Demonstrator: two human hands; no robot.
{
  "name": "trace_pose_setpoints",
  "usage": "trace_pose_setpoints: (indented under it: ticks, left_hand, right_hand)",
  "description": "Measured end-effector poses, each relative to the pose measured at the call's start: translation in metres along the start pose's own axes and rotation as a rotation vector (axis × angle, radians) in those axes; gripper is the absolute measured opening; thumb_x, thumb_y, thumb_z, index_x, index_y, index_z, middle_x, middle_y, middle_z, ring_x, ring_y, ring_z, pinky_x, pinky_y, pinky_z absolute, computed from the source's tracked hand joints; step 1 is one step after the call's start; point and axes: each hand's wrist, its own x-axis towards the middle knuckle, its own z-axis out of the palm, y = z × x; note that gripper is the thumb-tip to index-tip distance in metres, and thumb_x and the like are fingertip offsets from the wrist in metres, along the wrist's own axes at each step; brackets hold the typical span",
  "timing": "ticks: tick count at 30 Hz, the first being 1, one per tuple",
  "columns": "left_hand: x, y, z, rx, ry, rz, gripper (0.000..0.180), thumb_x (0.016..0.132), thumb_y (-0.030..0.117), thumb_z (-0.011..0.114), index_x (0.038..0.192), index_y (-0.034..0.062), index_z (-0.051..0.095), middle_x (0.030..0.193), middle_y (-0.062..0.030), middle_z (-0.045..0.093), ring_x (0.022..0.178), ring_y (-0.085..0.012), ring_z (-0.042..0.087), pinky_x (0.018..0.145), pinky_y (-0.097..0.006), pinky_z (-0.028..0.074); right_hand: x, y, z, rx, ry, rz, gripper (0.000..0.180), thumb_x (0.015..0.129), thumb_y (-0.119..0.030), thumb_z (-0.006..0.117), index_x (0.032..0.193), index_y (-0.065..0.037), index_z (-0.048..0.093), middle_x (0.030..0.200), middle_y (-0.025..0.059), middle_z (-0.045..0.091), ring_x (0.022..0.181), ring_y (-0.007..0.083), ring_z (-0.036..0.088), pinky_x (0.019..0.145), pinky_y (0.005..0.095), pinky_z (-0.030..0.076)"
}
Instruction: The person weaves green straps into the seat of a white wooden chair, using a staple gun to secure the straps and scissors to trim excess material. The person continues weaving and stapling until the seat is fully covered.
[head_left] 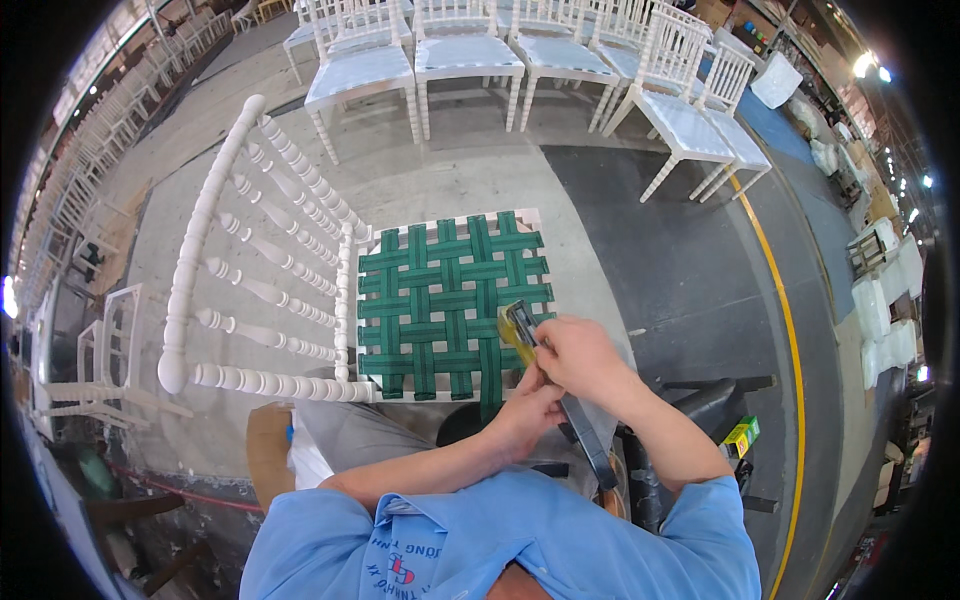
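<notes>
Hand tool (pixel 584 430) diagonal, yellow end (pixel 510 332) forward-left

The webbing (pixel 488 350) looks like matt woven cloth, the chair (pixel 181 290) smooth and painted, the tool (pixel 587 440) metallic.

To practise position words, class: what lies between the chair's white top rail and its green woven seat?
In the head view, white turned spindles and a white crossbar lie between the top rail and the green woven seat.

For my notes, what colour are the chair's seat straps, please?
The seat straps are green, in the head view.
</notes>
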Motion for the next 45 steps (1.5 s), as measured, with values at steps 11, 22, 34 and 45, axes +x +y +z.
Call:
trace_pose_setpoints:
  ticks: [11, 22, 34, 45]
  left_hand:
    - [-0.009, -0.001, -0.007, 0.063, -0.071, 0.028, 0.078, 0.098, 0.001, 0.070, 0.164, 0.0172, 0.030, 0.136, -0.0020, 0.047, 0.123, -0.0177, 0.056, 0.103, -0.042, 0.053]
    - [-0.007, 0.007, 0.001, 0.155, -0.058, 0.028, 0.048, 0.111, 0.020, 0.059, 0.157, 0.0132, 0.048, 0.118, 0.0026, 0.060, 0.100, -0.0110, 0.063, 0.087, -0.034, 0.057]
    - [-0.012, -0.009, -0.016, 0.745, 0.105, 0.133, 0.064, 0.106, 0.042, 0.067, 0.150, -0.0016, 0.050, 0.106, -0.0050, 0.068, 0.093, -0.0114, 0.064, 0.083, -0.028, 0.053]
    - [0.008, 0.004, -0.017, 0.359, 0.221, 0.473, 0.031, 0.110, 0.028, 0.063, 0.130, 0.0038, 0.062, 0.095, 0.0003, 0.063, 0.085, -0.0088, 0.058, 0.078, -0.026, 0.047]
  right_hand:
    - [-0.002, 0.064, 0.015, 0.499, 0.094, 0.332, 0.032, 0.106, -0.029, 0.062, 0.111, 0.000, 0.074, 0.092, 0.0156, 0.073, 0.086, 0.0299, 0.072, 0.077, 0.0448, 0.057]
    - [-0.020, 0.109, 0.115, 1.966, -0.265, 0.564, 0.066, 0.107, -0.067, 0.045, 0.121, -0.005, 0.066, 0.095, 0.0097, 0.072, 0.086, 0.0204, 0.072, 0.076, 0.0369, 0.061]
    - [0.029, 0.083, 0.044, 1.454, 0.288, 0.595, 0.053, 0.109, -0.060, 0.050, 0.112, -0.009, 0.063, 0.081, 0.0024, 0.064, 0.067, 0.0144, 0.061, 0.062, 0.0307, 0.051]
    - [-0.007, 0.040, 0.095, 1.193, 0.304, 0.341, 0.044, 0.110, -0.047, 0.058, 0.117, -0.004, 0.056, 0.087, 0.0053, 0.065, 0.061, 0.0127, 0.060, 0.056, 0.0284, 0.050]
